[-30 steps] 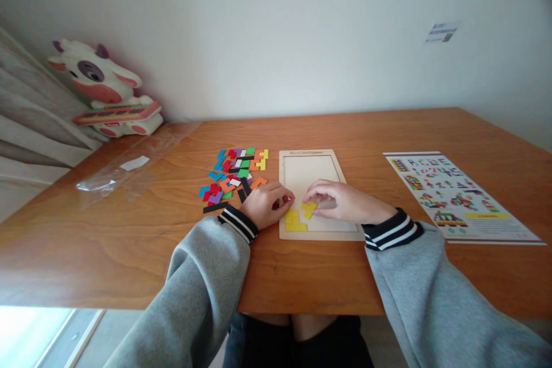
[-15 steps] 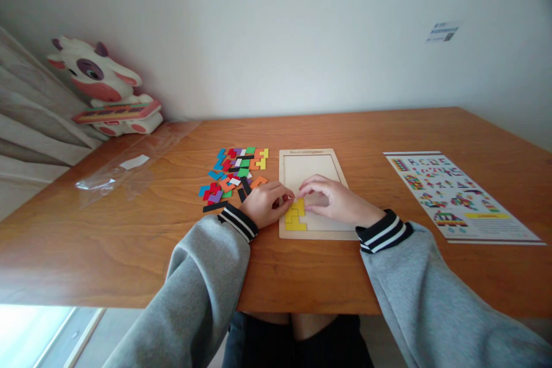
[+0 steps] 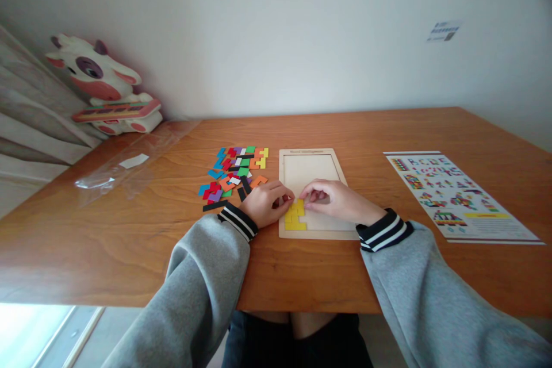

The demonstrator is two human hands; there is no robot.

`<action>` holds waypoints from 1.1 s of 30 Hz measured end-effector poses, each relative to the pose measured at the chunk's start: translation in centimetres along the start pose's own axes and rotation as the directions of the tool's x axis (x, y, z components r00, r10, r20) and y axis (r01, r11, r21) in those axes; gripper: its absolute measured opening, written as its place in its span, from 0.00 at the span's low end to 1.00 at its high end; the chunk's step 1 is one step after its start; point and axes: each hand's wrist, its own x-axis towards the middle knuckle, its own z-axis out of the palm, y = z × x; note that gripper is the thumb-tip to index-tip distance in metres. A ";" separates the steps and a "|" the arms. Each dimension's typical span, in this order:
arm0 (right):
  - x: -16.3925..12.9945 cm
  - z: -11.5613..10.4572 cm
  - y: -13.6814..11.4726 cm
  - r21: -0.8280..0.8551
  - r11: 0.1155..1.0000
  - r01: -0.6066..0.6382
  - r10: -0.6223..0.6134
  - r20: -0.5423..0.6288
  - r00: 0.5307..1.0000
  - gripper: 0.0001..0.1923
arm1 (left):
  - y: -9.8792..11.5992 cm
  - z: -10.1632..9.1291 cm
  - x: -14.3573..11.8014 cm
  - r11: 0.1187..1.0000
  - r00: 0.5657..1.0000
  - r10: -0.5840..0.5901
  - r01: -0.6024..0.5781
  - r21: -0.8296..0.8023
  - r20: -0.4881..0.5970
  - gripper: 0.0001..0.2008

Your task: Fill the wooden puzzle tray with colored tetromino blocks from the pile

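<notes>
A pale wooden puzzle board (image 3: 314, 151) lies before me, with yellow puzzle pieces (image 3: 295, 219) fitted together in its lower left corner. My left hand (image 3: 268, 204) rests over the board's left edge, its fingers curled and closed beside the uppermost yellow piece. Whatever its fingertips may hold is hidden. From the other side, my right hand (image 3: 330, 201) reaches over the board with thumb and index finger closed at the right edge of that same upper yellow piece. The rest of the board's recess shows bare wood.
Left of the board lies a loose group of coloured puzzle pieces (image 3: 233, 168). A printed pattern sheet (image 3: 459, 198) is flat at the right. Further left are a clear plastic bag (image 3: 107, 181) and a cow-shaped toy keyboard (image 3: 116, 109) against the wall.
My right hand's raised fingers have lowered and drawn together at the upper yellow piece. The left hand stays nearly where it was.
</notes>
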 end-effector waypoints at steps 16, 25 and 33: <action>0.1 -0.1 -0.3 0.051 0.999 -0.008 0.010 -0.023 1.000 0.11 | -0.2 -0.5 -0.1 0.995 0.997 0.039 -0.033 0.089 -0.068 0.06; 0.3 -0.3 0.1 -0.026 1.000 -0.008 0.003 -0.169 0.986 0.10 | -3.7 -3.4 -1.1 0.885 0.952 -0.087 0.210 0.416 -0.295 0.09; 0.3 -0.1 -0.2 -0.033 0.999 0.004 -0.010 -0.194 0.981 0.09 | -4.2 -2.2 -1.3 0.858 0.969 -0.219 0.247 0.450 -0.114 0.20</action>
